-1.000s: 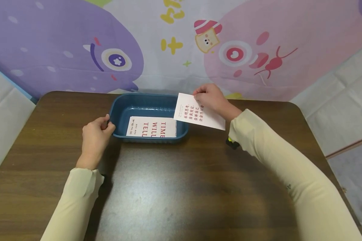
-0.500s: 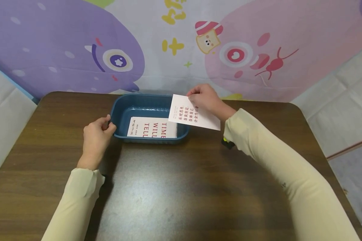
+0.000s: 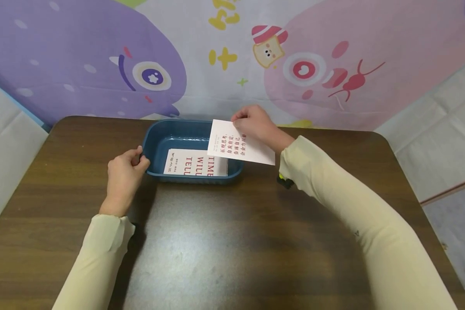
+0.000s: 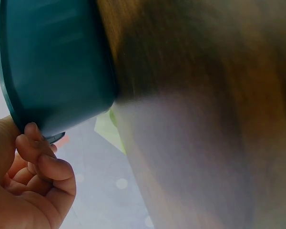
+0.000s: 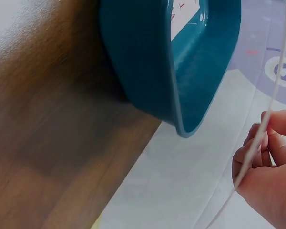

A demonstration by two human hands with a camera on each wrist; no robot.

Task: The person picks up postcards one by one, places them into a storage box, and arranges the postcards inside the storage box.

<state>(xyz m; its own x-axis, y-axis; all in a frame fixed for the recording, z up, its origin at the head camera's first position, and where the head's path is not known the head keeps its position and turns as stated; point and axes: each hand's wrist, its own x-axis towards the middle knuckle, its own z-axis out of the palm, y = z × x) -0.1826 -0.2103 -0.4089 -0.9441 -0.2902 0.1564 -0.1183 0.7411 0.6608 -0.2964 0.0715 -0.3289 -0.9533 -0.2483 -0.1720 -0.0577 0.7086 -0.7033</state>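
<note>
A dark blue rectangular basin stands near the back of the table. Inside it lies a white card printed with red lettering, partly covered in the head view. My left hand pinches the basin's left rim between thumb and curled fingers, as the left wrist view also shows. Above the basin's right end, a second white card with red Chinese characters is pinched at its far edge by my right hand. That card appears edge-on in the right wrist view, apart from the basin.
The brown wooden table stretches toward me in front of the basin. Behind it hangs a cloth with purple and pink cartoon figures. Pale panels flank the table.
My right hand has moved left with the card, bringing it further over the basin and the card inside. My left hand stays at the rim.
</note>
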